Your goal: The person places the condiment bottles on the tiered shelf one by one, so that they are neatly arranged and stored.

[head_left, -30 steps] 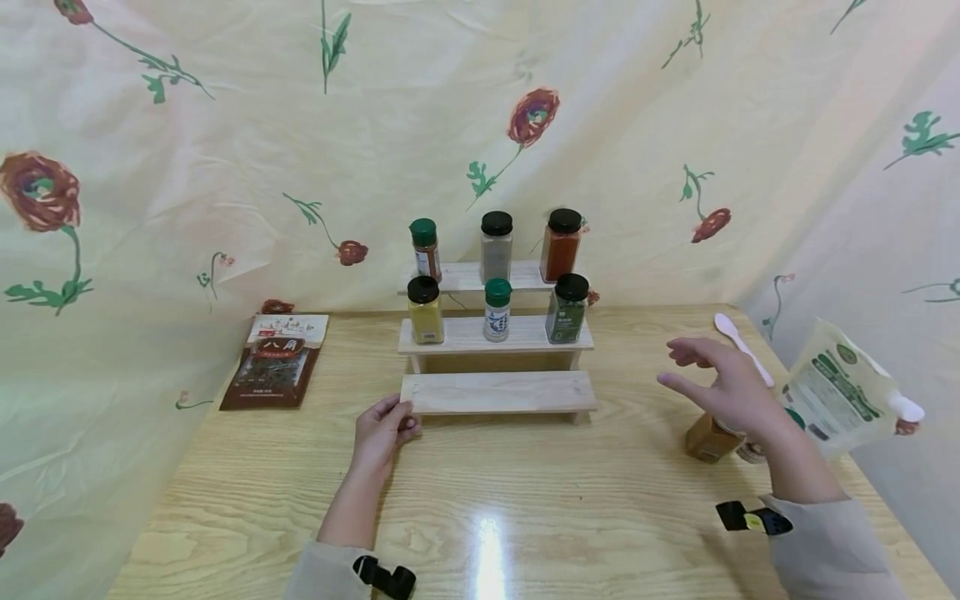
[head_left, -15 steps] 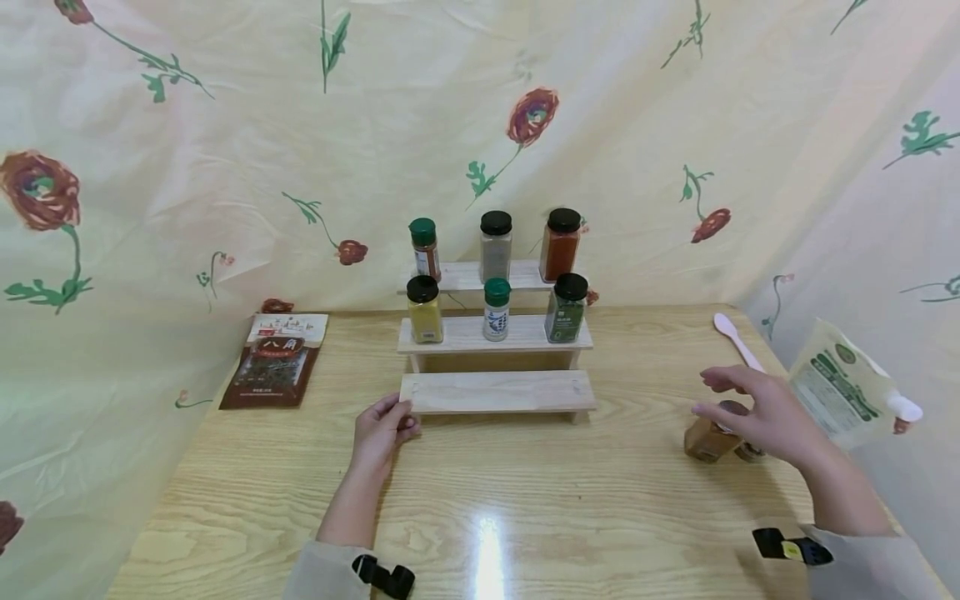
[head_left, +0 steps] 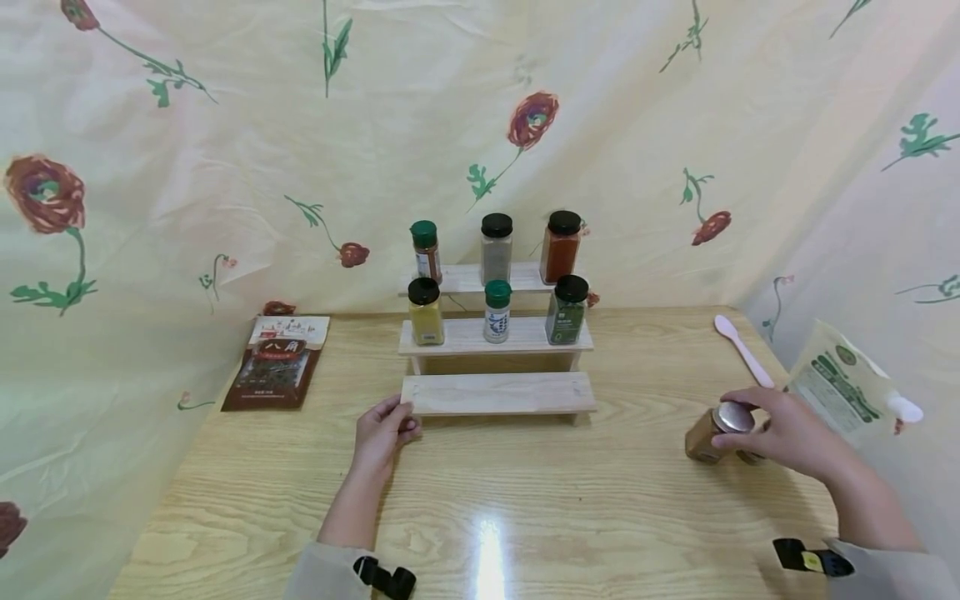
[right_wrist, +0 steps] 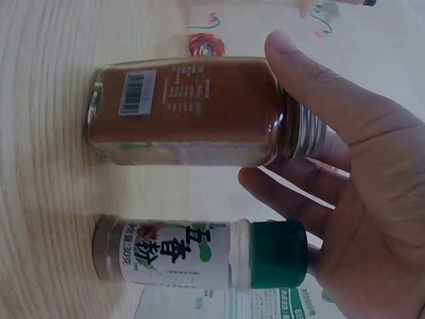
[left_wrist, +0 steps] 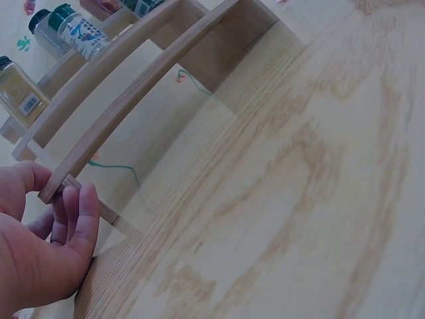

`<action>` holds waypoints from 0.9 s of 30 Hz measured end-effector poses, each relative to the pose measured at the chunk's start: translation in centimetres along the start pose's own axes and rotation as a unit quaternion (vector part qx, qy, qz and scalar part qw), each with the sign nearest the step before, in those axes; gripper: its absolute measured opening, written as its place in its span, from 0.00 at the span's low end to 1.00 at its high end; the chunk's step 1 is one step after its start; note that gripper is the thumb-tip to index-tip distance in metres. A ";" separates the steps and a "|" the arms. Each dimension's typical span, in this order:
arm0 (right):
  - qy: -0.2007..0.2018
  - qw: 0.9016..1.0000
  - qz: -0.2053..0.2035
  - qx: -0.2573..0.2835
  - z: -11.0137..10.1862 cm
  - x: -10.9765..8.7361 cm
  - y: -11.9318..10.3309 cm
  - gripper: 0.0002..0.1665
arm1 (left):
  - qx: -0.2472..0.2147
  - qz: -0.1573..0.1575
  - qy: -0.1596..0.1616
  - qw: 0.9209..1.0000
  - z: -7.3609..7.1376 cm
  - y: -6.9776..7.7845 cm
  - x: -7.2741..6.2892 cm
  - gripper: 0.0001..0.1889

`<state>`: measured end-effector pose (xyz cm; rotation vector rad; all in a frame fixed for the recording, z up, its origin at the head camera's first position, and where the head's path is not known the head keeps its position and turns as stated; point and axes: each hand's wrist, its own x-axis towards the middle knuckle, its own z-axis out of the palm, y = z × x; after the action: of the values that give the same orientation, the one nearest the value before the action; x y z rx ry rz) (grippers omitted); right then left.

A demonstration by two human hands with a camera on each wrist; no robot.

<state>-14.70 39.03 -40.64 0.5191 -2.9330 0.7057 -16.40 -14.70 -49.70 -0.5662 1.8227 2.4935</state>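
My left hand (head_left: 384, 437) pinches the left end of the lowest step of a three-tier wooden spice rack (head_left: 498, 393); thumb above and curled fingers below show in the left wrist view. At the right of the table, my right hand (head_left: 787, 437) has thumb and fingers round the neck and silver lid of a square glass spice jar (right_wrist: 192, 113) of brown powder. The jar stands upright on the table. Just beside it, under the hand, stands a green-capped spice shaker (right_wrist: 179, 252), mostly hidden in the head view.
Spice bottles stand on the upper two tiers, among them a yellow one (head_left: 427, 312) and a red one (head_left: 561, 247). A brown spice packet (head_left: 276, 362) lies at the left. A pale spoon (head_left: 742, 350) and a white-green pouch (head_left: 840, 383) are at the right.
My right hand has come right and down from above the table onto the brown-powder jar, its fingers closing round the top. The left hand stays on the rack.
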 end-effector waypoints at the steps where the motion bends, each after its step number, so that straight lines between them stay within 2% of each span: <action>1: 0.000 1.000 0.004 -0.002 -0.1 -0.1 0.0 0.36 | 0.001 0.000 0.000 1.000 0.0 0.0 0.0 0.26; 5: 0.005 1.000 0.010 -0.009 -0.3 -0.3 0.0 0.34 | 0.007 -0.001 0.001 1.000 0.1 0.0 0.0 0.26; 9: 0.020 1.000 -0.001 -0.020 -0.2 -0.2 0.1 0.30 | 0.004 -0.001 0.003 1.000 0.1 0.1 0.0 0.25; 16: 0.063 0.996 -0.058 -0.032 0.4 0.3 0.0 0.24 | 0.000 -0.004 0.002 1.000 0.1 0.1 -0.3 0.27; 20: 0.091 0.991 -0.090 -0.045 0.9 0.7 -0.2 0.24 | 0.002 -0.006 -0.001 1.000 0.1 0.2 -0.4 0.27; 27: 0.124 0.985 -0.109 -0.041 1.4 1.8 -1.3 0.27 | 0.001 -0.005 -0.001 1.000 0.1 0.2 -0.2 0.27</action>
<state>-15.92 36.74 -41.02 0.6770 -2.6122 0.5741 -16.22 -14.65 -49.47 -0.5721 1.8167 2.4839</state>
